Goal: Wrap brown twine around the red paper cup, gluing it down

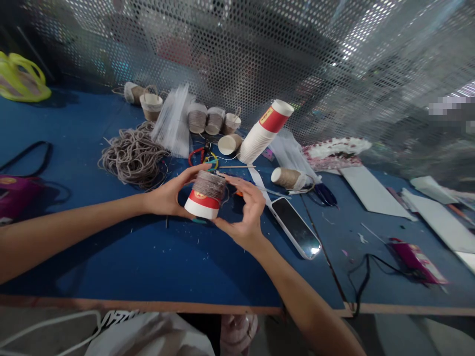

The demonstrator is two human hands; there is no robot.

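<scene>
Between my two hands is an upside-down paper cup, red and white, with grey-brown cord wound round its upper, narrower part. My left hand grips it from the left side. On the right, my right hand has its fingers curved against the cup's wound part and its thumb low by the rim. Just behind the cup lie scissors with red and yellow handles, and a thin wooden stick. A loose heap of the same coloured cord sits beyond my left forearm.
A leaning stack of paper cups stands near the perforated metal screen. Several cord-wrapped cups line the back. A phone lies right of my hands. White boards and a purple pouch are farther right.
</scene>
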